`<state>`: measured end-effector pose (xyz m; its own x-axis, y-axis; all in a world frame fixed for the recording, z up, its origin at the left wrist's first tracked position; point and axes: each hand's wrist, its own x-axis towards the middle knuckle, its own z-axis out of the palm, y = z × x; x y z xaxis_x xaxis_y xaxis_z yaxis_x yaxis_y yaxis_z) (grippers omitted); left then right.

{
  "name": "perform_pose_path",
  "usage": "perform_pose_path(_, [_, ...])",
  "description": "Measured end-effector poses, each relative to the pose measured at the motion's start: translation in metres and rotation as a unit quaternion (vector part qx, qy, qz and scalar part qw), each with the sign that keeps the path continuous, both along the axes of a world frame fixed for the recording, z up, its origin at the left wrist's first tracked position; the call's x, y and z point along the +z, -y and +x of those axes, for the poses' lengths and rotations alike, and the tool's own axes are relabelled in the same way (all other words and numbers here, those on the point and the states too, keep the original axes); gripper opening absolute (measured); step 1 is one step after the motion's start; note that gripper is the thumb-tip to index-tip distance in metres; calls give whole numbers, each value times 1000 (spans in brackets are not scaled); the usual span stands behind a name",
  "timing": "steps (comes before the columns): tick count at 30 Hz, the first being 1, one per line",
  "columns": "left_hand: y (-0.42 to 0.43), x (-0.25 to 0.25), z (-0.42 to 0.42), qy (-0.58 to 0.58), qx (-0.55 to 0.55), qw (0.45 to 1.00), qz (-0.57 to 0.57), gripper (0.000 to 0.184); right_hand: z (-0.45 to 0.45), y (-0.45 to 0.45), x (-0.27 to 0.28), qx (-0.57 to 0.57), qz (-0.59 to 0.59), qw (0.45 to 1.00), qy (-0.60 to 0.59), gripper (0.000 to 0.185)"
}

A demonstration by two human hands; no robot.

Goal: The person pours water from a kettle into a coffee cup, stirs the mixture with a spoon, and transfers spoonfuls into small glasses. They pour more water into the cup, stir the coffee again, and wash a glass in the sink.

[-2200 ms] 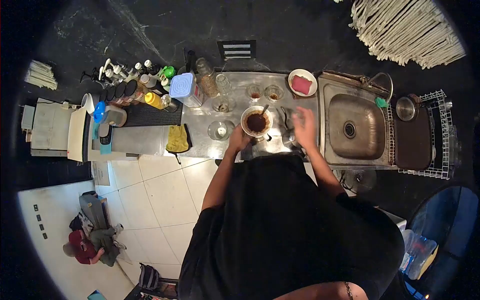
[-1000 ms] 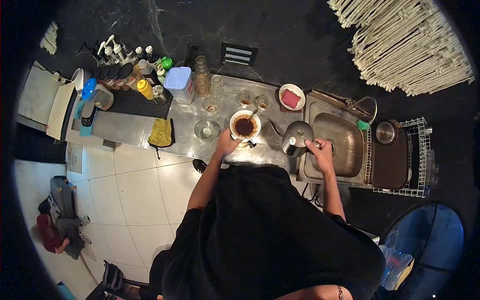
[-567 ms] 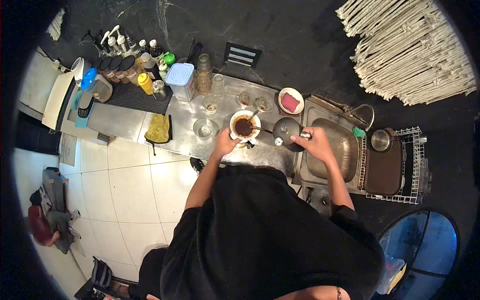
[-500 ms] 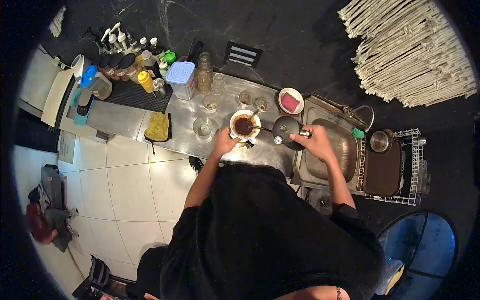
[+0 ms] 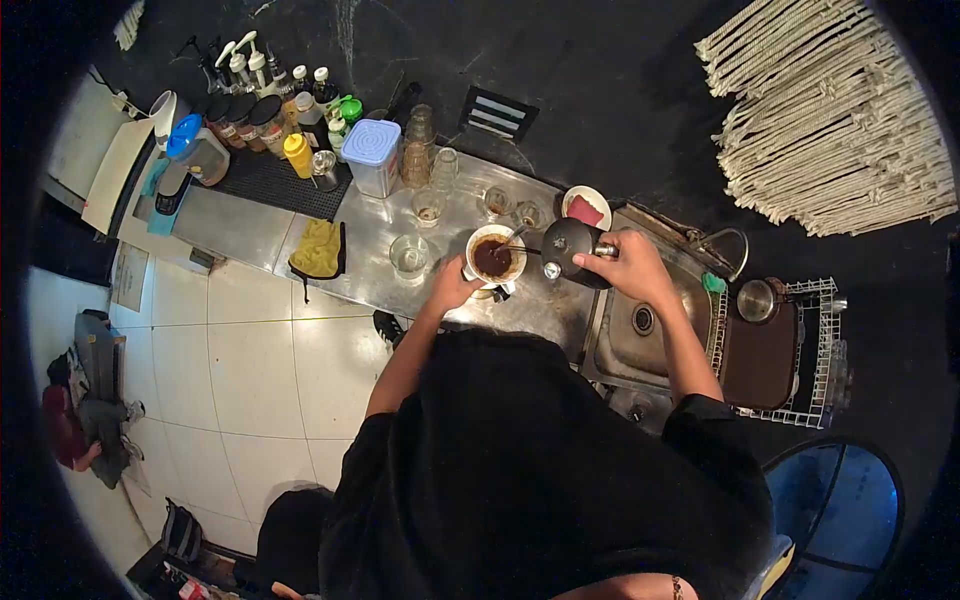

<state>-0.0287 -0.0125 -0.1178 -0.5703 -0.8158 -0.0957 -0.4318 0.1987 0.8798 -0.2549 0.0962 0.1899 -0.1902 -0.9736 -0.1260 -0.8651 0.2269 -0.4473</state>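
My left hand [image 5: 455, 287] is closed at the near-left side of a white coffee dripper [image 5: 474, 272], seemingly on its handle. Dark wet coffee grounds [image 5: 493, 257] fill the middle of the dripper, and a spoon [image 5: 517, 233] leans in it. My right hand [image 5: 630, 262] grips the handle of a black gooseneck kettle [image 5: 569, 243]. The kettle's thin spout reaches left over the dripper's rim; whether water is flowing is too fine to tell. Under the dripper, the vessel it rests on is mostly hidden. A clear glass [image 5: 409, 256] stands to the left.
Several small glasses [image 5: 427, 206] stand behind the dripper, beside a lidded plastic tub [image 5: 372, 157]. A yellow-green cloth [image 5: 318, 248] lies at the counter's front edge. Right of the kettle are a bowl with a red sponge [image 5: 585, 208], a steel sink [image 5: 628, 355] and a wire rack [image 5: 822, 350].
My right hand and the kettle have shifted slightly toward the wall relative to the dripper. My left hand stays at the dripper. The whole view has turned a little.
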Motion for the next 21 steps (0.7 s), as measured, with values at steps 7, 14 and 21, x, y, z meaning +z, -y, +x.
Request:
perform_pose_path(7, [0, 0, 0, -14, -1, 1000, 12, 68, 2, 10, 13, -1, 84, 994, -76, 48])
perform_pose_path(14, [-6, 11, 1, 11, 9, 1000, -25, 61, 1, 11, 10, -1, 77, 997, 1, 46])
perform_pose_path(21, [-3, 7, 1, 6, 10, 1000, -25, 58, 3, 14, 8, -21, 61, 997, -36, 46])
